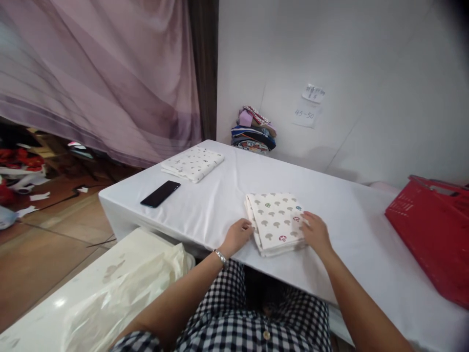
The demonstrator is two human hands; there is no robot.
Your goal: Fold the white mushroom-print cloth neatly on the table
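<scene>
A folded cream cloth [279,221] with grey mushroom shapes and a few coloured ones lies near the front edge of the white-covered table. My left hand [237,237] is at its left side, fingers curled and pinched at the folded edge. On the opposite side, my right hand [316,234] has its fingers closed at the right edge. The cloth's underside and the fingertips beneath it are hidden. Farther back on the left rests another folded white cloth [194,164] with small dark prints. In front of that one lies a black phone [160,194].
A red plastic basket [432,239] stands at the table's right end. Behind the table is a stack of folded fabrics [253,131] against the wall. At lower left, a crumpled plastic bag [128,293] covers part of a white surface [36,320]. A pink curtain [146,73] hangs at left.
</scene>
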